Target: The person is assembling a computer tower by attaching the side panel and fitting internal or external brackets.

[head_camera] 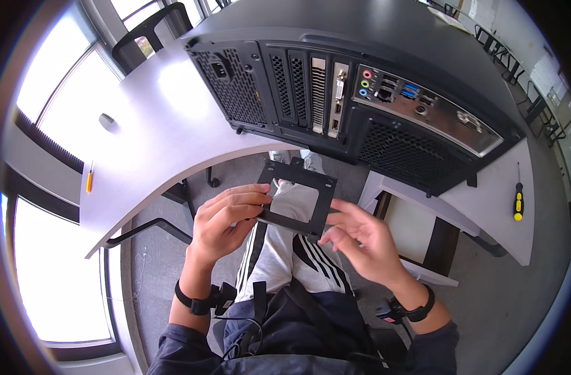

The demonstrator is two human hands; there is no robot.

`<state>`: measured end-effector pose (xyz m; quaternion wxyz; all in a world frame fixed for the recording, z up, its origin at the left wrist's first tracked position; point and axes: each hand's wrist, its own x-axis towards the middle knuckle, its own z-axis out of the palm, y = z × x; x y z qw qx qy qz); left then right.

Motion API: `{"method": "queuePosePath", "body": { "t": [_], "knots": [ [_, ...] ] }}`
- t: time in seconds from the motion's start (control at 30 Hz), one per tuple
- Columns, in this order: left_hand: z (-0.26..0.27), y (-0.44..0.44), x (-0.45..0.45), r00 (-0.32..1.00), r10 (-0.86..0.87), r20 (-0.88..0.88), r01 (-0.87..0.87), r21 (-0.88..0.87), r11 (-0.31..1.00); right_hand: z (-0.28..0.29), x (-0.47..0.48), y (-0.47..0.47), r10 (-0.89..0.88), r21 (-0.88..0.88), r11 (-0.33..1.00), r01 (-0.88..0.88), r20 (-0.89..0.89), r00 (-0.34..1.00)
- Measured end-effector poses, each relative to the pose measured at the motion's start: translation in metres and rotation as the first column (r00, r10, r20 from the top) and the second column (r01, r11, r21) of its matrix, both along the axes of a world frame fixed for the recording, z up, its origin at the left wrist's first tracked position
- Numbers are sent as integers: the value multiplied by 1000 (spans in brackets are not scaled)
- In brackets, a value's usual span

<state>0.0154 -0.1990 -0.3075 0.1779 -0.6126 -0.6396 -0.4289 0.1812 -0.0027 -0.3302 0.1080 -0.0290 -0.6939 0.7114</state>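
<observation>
A flat black metal bracket (298, 174) with a large square cut-out is held up over my lap. My left hand (226, 218) grips its left side, fingers on top. At the bracket's lower right corner is my right hand (360, 236), slightly blurred, its fingers and thumb apart. Whether its fingertips touch the bracket's edge is hard to tell. Just beyond the bracket, a black desktop computer case (355, 117) rests on the desk, its rear panel with ports and vents facing me.
The white desk (159, 140) curves around me. An orange-handled screwdriver (89, 180) lies at its left; a black-and-yellow screwdriver (518, 201) lies at its right. A small grey object (106, 121) sits on the left side. Below the case, a drawer (407, 234) stands pulled out.
</observation>
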Motion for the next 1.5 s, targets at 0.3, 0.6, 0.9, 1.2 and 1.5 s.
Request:
{"method": "queuePosePath", "body": {
  "t": [0.3,0.6,0.9,1.2,1.5],
  "knots": [
    [5,20,-32,1000,-24,1,24,-33,999,9,-43,2,112,-333,937,-106,1,994],
    [7,31,-29,1000,-24,-19,24,13,1000,17,-41,-8,-73,-479,877,28,-76,994],
    [5,35,-36,989,33,-145,-25,59,998,9,-44,-15,-94,-517,856,24,-110,990],
    [3,35,-35,982,80,-172,-67,80,995,14,-46,-20,-166,-474,874,109,-79,983],
    [1,34,-36,978,97,-185,-79,104,991,5,-45,-18,-101,-494,869,6,-166,981]
  ]
}}
